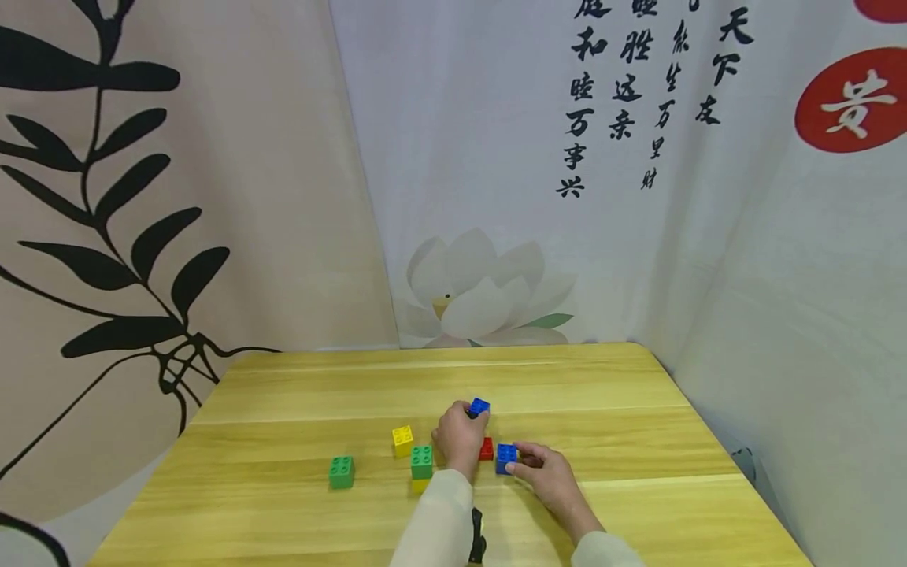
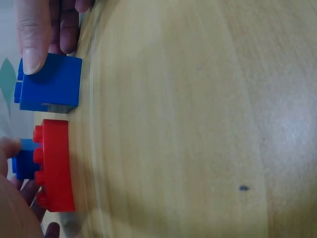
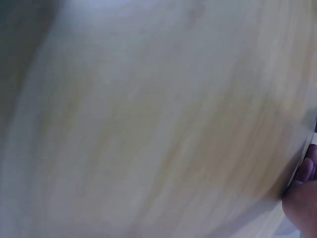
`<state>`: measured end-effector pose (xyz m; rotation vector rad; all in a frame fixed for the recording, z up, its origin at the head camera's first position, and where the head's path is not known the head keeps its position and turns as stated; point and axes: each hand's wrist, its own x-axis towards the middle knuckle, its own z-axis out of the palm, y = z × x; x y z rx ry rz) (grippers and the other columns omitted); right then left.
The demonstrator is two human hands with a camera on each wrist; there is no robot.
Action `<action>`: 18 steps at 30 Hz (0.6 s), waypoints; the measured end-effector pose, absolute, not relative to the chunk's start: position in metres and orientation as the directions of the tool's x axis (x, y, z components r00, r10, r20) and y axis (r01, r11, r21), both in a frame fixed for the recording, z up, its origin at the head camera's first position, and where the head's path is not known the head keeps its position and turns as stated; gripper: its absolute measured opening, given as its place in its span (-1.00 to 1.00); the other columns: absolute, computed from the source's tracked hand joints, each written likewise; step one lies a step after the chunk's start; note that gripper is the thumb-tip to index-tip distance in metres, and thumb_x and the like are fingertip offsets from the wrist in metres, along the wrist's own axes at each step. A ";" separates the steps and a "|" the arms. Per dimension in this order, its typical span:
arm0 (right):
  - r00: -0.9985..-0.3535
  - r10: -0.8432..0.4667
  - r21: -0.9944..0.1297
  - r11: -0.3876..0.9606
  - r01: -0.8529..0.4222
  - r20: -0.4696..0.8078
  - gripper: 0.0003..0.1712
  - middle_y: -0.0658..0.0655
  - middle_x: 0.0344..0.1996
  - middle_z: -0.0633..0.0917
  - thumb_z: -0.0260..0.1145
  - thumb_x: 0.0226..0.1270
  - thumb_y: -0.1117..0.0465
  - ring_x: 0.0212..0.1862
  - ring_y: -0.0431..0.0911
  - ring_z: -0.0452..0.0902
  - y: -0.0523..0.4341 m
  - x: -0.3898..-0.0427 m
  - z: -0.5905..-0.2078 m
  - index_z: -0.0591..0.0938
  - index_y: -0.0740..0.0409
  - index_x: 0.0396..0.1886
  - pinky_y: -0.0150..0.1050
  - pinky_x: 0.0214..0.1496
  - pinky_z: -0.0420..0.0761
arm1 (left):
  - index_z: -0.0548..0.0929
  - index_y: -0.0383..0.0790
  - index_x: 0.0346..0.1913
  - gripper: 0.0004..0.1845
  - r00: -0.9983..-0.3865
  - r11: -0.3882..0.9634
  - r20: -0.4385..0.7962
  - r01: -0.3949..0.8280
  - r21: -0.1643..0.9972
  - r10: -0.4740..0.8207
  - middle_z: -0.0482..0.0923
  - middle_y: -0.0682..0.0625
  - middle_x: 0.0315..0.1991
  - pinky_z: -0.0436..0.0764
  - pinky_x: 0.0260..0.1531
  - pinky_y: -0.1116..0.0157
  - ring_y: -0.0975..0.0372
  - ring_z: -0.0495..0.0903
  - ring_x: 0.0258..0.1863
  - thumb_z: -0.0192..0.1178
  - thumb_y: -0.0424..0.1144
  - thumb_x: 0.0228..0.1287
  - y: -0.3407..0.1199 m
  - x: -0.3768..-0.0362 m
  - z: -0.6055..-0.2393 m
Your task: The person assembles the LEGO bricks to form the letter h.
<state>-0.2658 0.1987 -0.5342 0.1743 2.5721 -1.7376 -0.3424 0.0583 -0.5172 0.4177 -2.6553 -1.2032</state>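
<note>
My left hand (image 1: pixel 459 437) pinches a small blue brick (image 1: pixel 479 406) at its far side. In the left wrist view that blue brick (image 2: pixel 26 166) shows behind the studs of a long red brick (image 2: pixel 57 166), which lies on the table. Much of the red brick (image 1: pixel 486 449) is hidden by my left hand in the head view. To the right of it, my right hand (image 1: pixel 549 476) grips a larger blue brick (image 1: pixel 506 458) between thumb and fingers. The thumb lies across that blue brick's side (image 2: pixel 54 89) in the left wrist view, its studs facing up from the table.
Left of my left hand, a green brick (image 1: pixel 421 461) sits atop a yellow brick (image 1: pixel 420 486). Another yellow brick (image 1: pixel 402 441) stands just behind them, and a green brick (image 1: pixel 342 472) farther left. The wooden table (image 1: pixel 638 417) meets a printed cloth backdrop (image 1: pixel 496 157).
</note>
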 end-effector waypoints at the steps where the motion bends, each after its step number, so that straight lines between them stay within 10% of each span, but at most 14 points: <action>1: -0.993 0.070 -0.921 0.374 0.113 -0.093 -0.43 0.21 -0.01 0.70 0.49 0.17 0.11 0.02 -0.03 0.60 0.199 -0.266 -0.534 0.62 0.22 0.16 -0.10 0.04 0.65 | 0.70 -0.19 -0.08 -0.62 -0.942 0.625 0.062 -0.168 0.762 -0.330 0.75 -0.09 -0.13 0.43 -0.02 0.02 0.02 0.66 -0.14 0.39 0.01 0.17 0.058 -0.343 -0.516; 18: -0.996 0.040 -0.909 0.406 0.091 -0.082 -0.45 0.16 -0.08 0.74 0.47 0.18 0.16 -0.03 -0.06 0.63 0.202 -0.266 -0.534 0.62 0.21 0.17 -0.13 0.02 0.64 | 0.71 -0.14 -0.07 -0.69 -0.968 0.424 0.107 0.002 0.906 -0.225 0.72 -0.04 -0.16 0.65 -0.12 0.14 0.14 0.62 -0.21 0.34 -0.03 0.23 0.055 -0.342 -0.457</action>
